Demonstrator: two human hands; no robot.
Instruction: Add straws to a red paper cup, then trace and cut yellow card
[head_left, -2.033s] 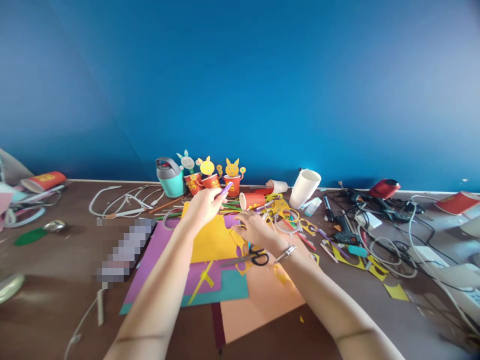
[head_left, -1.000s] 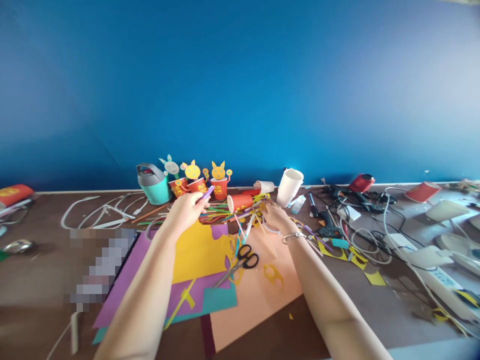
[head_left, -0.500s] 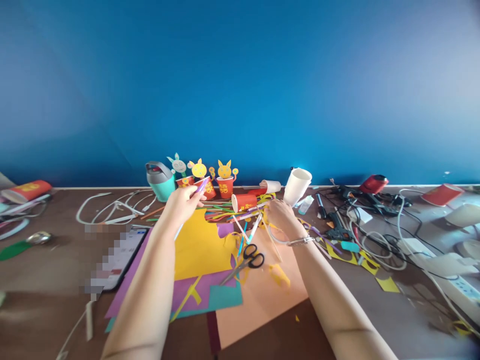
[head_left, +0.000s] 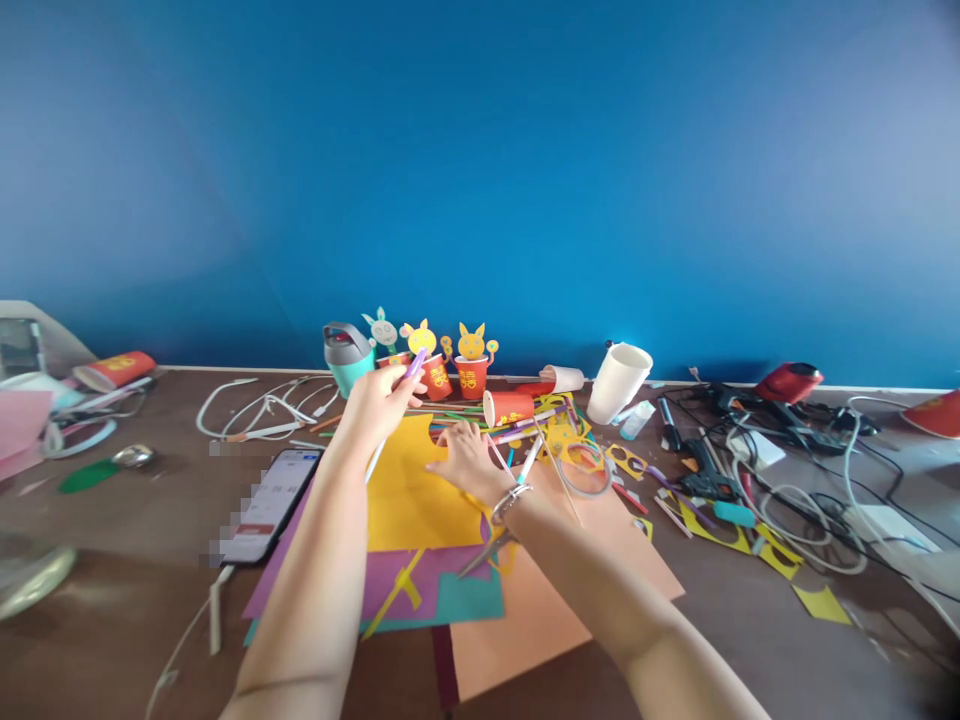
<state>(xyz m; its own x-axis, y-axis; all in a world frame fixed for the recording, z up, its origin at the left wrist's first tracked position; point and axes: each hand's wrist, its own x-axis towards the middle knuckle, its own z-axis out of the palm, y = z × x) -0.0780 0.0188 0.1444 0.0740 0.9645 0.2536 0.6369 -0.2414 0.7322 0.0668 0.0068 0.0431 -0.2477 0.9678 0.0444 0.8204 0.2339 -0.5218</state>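
My left hand (head_left: 379, 404) is raised above the table with its fingers pinched on a purple-capped pen (head_left: 415, 366), whose white shaft slants down past the wrist. My right hand (head_left: 465, 460), with a bracelet on the wrist, lies flat with fingers spread on a yellow paper sheet (head_left: 409, 490). Beneath the yellow sheet lie purple, teal and orange sheets (head_left: 525, 600). Scissors (head_left: 484, 553) are partly hidden under my right forearm.
Red cups with yellow animal cut-outs (head_left: 471, 368) and a teal bottle (head_left: 346, 358) stand at the blue wall. A phone (head_left: 270, 492) lies left of the papers. A white cup (head_left: 619, 382), coloured sticks, paper scraps, a glue gun (head_left: 701, 465) and tangled cables lie to the right.
My right hand has moved left from the sticks by the red cup onto the yellow sheet. My left hand still holds the pen up. The view has shifted slightly.
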